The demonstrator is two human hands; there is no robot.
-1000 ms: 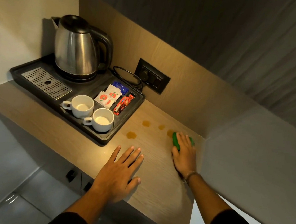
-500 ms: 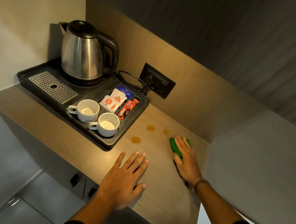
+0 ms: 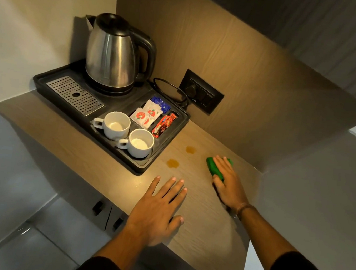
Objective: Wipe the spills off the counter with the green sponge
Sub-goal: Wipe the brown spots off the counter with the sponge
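My right hand presses flat on the green sponge, near the back right corner of the wooden counter. Most of the sponge is hidden under my fingers. Two brown spills show on the counter to the left of the sponge: one toward the back wall and one close to the tray. My left hand lies flat on the counter near its front edge, fingers spread, holding nothing.
A black tray fills the left of the counter with a steel kettle, two white cups and sachets. A wall socket with a cord is behind. Walls close in at the back and right.
My right hand has slid the sponge left along the back of the counter, and two of the spills near the back are gone. My left hand stayed put. The camera shifted.
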